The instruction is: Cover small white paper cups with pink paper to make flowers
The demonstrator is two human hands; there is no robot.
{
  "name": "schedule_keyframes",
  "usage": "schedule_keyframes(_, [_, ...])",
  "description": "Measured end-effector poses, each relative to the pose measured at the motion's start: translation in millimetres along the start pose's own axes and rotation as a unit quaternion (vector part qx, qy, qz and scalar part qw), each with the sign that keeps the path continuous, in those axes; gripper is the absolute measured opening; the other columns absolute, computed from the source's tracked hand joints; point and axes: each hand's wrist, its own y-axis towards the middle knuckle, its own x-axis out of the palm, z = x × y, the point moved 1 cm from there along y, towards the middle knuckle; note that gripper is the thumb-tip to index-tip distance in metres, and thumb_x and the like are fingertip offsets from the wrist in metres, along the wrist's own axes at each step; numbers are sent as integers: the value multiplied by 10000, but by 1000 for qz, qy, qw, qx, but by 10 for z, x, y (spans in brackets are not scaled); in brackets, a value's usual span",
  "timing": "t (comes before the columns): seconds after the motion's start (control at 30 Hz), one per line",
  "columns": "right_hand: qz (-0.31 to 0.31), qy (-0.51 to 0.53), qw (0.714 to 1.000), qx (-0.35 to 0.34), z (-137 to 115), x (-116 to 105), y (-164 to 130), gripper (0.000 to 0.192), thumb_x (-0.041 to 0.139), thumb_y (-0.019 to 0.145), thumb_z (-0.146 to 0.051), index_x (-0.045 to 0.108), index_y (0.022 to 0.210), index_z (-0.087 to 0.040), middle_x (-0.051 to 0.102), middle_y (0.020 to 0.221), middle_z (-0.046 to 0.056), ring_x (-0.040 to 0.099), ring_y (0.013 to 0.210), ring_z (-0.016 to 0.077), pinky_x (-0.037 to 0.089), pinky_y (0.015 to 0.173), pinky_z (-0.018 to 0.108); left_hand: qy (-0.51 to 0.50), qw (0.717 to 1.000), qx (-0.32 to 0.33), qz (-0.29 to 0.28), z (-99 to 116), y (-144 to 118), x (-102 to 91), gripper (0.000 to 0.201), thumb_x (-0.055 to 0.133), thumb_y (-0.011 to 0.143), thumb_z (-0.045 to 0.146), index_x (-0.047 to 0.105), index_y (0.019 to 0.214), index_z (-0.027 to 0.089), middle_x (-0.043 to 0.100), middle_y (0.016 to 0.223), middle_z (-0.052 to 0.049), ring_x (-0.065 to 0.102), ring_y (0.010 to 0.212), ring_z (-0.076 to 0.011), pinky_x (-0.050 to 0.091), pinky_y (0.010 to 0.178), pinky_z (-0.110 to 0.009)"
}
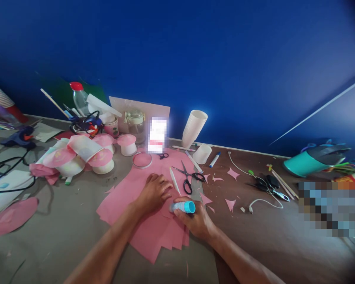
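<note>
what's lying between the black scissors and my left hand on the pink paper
In the head view, a white stick lies on the pink paper between the scissors and left hand.

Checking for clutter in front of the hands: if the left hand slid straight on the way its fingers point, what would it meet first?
The left hand lies flat on the pink paper, pointing up-right. Likely first: the white stick, then the black scissors; depth is uncertain.

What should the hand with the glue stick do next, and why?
Probably slide the glue stick a little further across the pink paper. The right hand holds it tipped down toward the sheet, and the left hand lies flat on the paper, pinning it. Whether its tip touches the paper is hard to tell.
</note>
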Motion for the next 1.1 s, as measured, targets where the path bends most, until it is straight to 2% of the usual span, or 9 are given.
schedule_keyframes(0.2, [-41,23,998,43,-37,-28,-49,252,674,788,-385,728,901,-167,727,700,47,635,597,173,522,546,270,-37,998,-53,-6,-10,-5,13,136,622,885,237,697,994,207,697,1019,-57,572,948,-227,416,938,-421])
schedule_keyframes(0.4, [48,62,996,40,-51,-181,3,348,633,835,-445,730,1001,-155,747,833,78,646,614,172,548,580,290,-22,999,-33,-14,3,1,9,134,588,923,256,690,998,213,710,1023,-69,583,976,-234,407,940,-434])
schedule_keyframes(0.5, [53,60,997,22,-32,-135,28,325,663,823,-415,735,1013,-162,766,911,97,697,716,208,578,647,302,-13,1000,-18,-15,8,2,2,145,566,941,241,696,996,208,720,1011,-76,585,981,-236,408,929,-442])
schedule_keyframes(0.6, [21,56,998,-6,-29,-26,36,289,690,812,-363,737,1037,-188,776,1006,101,730,884,246,593,774,322,-5,1000,-2,-15,9,-2,-4,158,560,936,203,717,951,217,720,1033,-76,576,982,-237,411,915,-445])
schedule_keyframes(0.7, [-16,39,999,-31,-53,47,42,303,685,826,-330,719,1100,-204,772,1071,95,729,943,247,584,822,331,-12,1000,-8,-10,3,-8,-5,154,571,923,193,722,902,213,713,1034,-78,574,963,-228,421,911,-436])
schedule_keyframes(0.8, [-33,4,999,-33,-88,52,55,275,664,827,-272,717,1087,-202,778,1044,78,724,893,226,573,790,312,-24,1000,-16,-7,-5,-10,4,146,567,925,200,710,952,205,712,1031,-81,582,983,-233,422,935,-444])
schedule_keyframes(0.87, [-35,-13,999,-15,-108,37,62,235,652,815,-250,728,1030,-194,781,953,60,708,801,199,561,723,282,-28,999,-23,-8,-7,-7,11,145,573,915,203,696,990,196,710,1031,-85,586,994,-238,421,948,-450])
schedule_keyframes(1.0, [-38,-25,999,11,-140,14,47,190,635,799,-287,733,913,-170,705,700,10,567,555,128,486,544,241,-39,998,-51,-13,-1,8,8,138,603,881,207,691,985,186,705,1014,-71,590,974,-235,424,956,-439])
schedule_keyframes(1.1, [-63,-12,997,35,-146,-14,10,177,654,778,-304,735,869,-176,677,659,0,518,520,117,453,508,238,-53,996,-65,-8,-3,11,7,142,612,873,215,690,990,190,702,1016,-59,590,975,-227,417,973,-427])
